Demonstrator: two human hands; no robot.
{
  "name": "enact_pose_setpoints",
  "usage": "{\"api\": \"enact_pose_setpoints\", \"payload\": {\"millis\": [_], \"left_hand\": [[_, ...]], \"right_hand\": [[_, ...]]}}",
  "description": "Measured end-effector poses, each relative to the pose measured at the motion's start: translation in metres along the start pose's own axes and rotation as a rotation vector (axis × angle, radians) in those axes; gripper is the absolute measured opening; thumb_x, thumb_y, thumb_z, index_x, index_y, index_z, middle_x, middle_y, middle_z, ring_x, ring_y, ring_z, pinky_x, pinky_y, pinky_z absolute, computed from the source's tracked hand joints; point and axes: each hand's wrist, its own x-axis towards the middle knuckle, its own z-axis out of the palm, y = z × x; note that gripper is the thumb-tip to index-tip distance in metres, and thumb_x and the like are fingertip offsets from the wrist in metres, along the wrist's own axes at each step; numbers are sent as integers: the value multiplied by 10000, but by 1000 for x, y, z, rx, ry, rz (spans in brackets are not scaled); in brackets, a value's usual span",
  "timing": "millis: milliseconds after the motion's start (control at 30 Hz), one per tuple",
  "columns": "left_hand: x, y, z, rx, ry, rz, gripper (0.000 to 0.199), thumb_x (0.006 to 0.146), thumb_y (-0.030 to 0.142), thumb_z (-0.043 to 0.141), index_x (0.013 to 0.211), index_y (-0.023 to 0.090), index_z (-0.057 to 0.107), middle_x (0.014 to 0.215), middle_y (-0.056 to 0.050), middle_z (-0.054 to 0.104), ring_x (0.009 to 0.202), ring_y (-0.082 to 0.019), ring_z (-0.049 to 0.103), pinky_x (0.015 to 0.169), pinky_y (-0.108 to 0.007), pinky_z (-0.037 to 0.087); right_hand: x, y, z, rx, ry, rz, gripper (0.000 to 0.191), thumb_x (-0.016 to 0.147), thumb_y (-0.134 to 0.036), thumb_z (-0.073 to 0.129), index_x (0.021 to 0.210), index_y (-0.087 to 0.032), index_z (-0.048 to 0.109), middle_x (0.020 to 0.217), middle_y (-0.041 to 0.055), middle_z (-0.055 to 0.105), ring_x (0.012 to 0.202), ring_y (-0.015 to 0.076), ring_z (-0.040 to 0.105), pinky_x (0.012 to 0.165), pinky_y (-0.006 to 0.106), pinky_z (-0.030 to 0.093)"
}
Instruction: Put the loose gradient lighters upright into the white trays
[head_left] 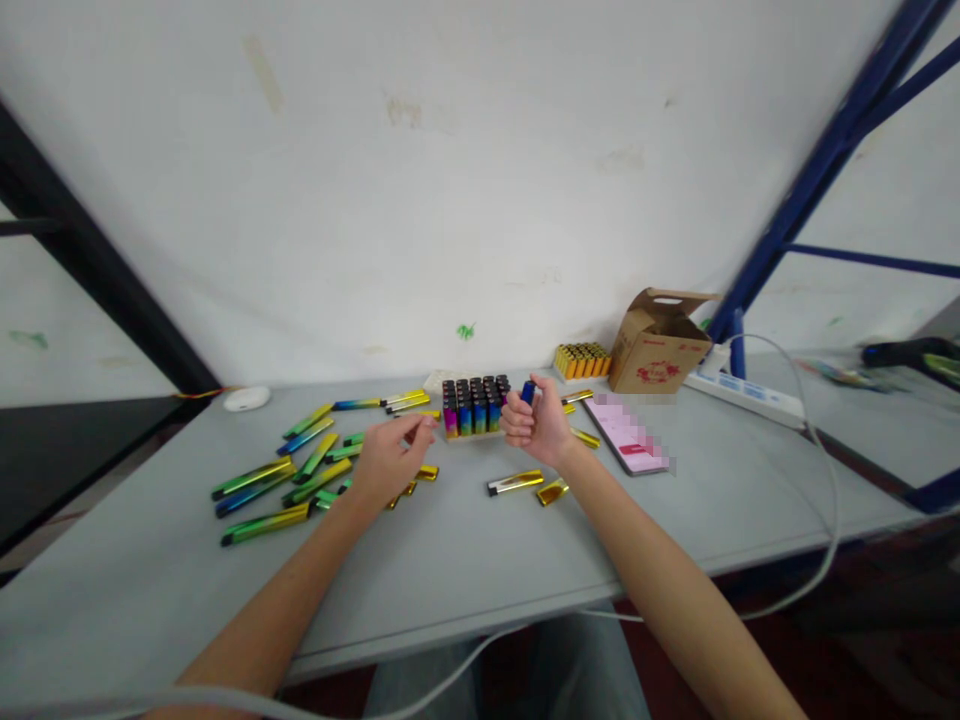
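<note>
My right hand is wrapped round a small dark blue cylinder, whose upper end sticks up past the fingers. Above the table, my left hand is closed, thumb and fingertips together; anything between them is hidden. Between the hands, towards the wall, stands a block of upright black-topped cylinders in purple, blue and green shades. Left of my left hand lie several shiny green-and-gold strips and blue ones. In front of my right hand rest a gold-and-silver strip and a short gold one.
A tray of yellow-orange cylinders stands by the wall beside an opened cardboard box. A phone and a white power strip lie to the right. A white case sits far left. White cable crosses the table's right edge.
</note>
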Motion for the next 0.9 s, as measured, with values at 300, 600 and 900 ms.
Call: {"api": "enact_pose_setpoints", "payload": {"millis": [300, 600, 900], "left_hand": [[0, 2, 1, 62, -33, 61, 399, 915, 387, 418, 698, 173, 675, 608, -16, 681, 559, -148, 609, 583, -246, 449], [-1, 0, 2, 87, -71, 79, 432, 935, 411, 399, 702, 173, 675, 608, -14, 671, 551, -142, 585, 571, -240, 437], [-2, -1, 3, 98, -93, 93, 421, 943, 404, 397, 724, 178, 677, 619, -11, 677, 551, -140, 584, 563, -236, 428]], "right_hand": [[2, 0, 9, -26, 121, 18, 478, 912, -438, 210, 499, -215, 302, 455, -78, 155, 407, 85, 75, 327, 172, 142], [3, 3, 10, -65, 137, 28, 433, 904, -416, 205, 531, -218, 300, 465, -83, 156, 410, 88, 71, 331, 168, 144], [6, 7, 0, -89, 69, 50, 417, 884, -451, 240, 550, -219, 329, 482, -83, 183, 422, 91, 93, 336, 169, 149]]}}
